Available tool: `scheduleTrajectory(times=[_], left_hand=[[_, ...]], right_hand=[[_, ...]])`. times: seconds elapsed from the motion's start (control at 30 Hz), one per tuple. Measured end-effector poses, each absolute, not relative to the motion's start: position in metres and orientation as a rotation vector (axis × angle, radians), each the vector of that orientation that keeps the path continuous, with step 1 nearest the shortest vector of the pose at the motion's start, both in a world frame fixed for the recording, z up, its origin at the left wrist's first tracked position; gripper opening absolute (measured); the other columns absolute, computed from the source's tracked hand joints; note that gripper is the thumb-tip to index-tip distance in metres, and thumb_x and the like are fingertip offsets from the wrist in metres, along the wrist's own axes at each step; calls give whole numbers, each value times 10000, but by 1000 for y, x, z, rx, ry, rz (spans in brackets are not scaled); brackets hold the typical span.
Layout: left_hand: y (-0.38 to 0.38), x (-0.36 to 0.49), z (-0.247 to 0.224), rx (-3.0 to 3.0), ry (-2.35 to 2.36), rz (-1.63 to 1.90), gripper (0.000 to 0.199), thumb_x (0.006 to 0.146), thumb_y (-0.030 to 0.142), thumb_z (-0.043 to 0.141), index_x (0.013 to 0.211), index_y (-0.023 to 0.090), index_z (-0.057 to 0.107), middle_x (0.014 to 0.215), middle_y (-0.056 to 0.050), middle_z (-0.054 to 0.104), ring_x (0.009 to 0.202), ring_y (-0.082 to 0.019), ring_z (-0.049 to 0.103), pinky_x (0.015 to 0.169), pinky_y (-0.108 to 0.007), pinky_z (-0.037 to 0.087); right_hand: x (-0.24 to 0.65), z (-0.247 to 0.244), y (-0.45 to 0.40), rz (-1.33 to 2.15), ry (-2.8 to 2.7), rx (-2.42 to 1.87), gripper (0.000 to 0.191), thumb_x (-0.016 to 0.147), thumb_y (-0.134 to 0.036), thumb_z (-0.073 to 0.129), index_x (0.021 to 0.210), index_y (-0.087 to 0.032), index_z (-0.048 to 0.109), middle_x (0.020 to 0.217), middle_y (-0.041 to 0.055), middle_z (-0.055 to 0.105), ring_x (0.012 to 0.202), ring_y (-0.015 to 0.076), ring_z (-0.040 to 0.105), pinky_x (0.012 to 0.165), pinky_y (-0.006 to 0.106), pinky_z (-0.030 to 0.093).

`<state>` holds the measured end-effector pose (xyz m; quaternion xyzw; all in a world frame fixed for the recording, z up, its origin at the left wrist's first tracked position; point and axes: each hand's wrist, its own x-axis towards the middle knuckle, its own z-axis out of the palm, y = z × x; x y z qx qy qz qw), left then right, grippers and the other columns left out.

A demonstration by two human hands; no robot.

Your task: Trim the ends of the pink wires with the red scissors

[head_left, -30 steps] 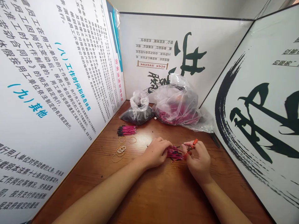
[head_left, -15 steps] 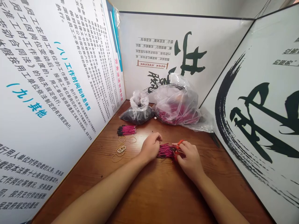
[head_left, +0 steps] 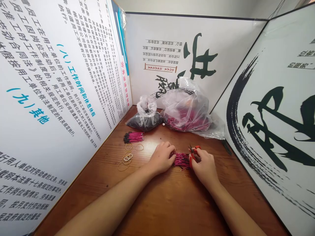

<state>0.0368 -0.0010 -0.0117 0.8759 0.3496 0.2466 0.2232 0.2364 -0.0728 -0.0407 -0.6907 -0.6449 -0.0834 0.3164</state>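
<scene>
A bundle of thin pink wires with black ends (head_left: 181, 159) lies on the wooden table between my two hands. My left hand (head_left: 164, 158) rests at its left end, fingers curled and closed against the wires; their tips are partly hidden. My right hand (head_left: 203, 165) is closed around red-handled pliers (head_left: 195, 151), whose dark jaws point up and away from the wires. The thumb side of that hand touches the bundle's right end. A second sheaf of pink pieces with black ends (head_left: 133, 137) lies farther back on the left.
Rubber bands (head_left: 128, 158) lie left of my left hand. At the back stand a clear bag of dark pieces (head_left: 144, 119) and a larger bag of pink pieces (head_left: 187, 113). Printed panels (head_left: 157, 26) wall in the table (head_left: 157, 206) at the back and both sides.
Both hands and the wire bundle have shifted a little to the right. The pliers' jaws have swung from over the wires to pointing upward, clear of them.
</scene>
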Motion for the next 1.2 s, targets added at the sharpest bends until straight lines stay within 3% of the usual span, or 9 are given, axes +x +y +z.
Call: scheduleTrajectory(times=[0.23,0.63,0.97,1.2], left_hand=[[3,39,-13,2412,1039,683,83,867,122,518,845,194,555,879,-40,614,823,-197,544,751,-320,432],[-2,34,-3,2584,889,609,190,936,143,460,851,206,618,865,-40,646,826,-201,567,724,-305,424],[-5,37,-9,2647,891,607,102,907,194,535,917,196,636,962,-56,632,905,-214,552,801,-328,438],[-2,37,-12,2665,903,603,156,933,169,483,951,191,636,968,-57,623,896,-214,540,787,-335,436]], right_hand=[[240,-43,-75,-148,-1777,-1760,266,948,-413,594,1026,-163,643,986,34,667,863,155,642,802,371,537],[233,-36,-75,-9,-1940,-1666,274,953,-414,587,1067,-172,646,1025,41,672,899,164,645,839,391,533],[232,-34,-75,12,-1951,-1697,270,958,-404,583,1093,-178,646,1042,45,673,902,162,647,838,388,538],[234,-38,-73,-24,-1948,-1772,259,951,-389,599,1071,-164,645,1013,38,673,879,157,651,820,381,544]])
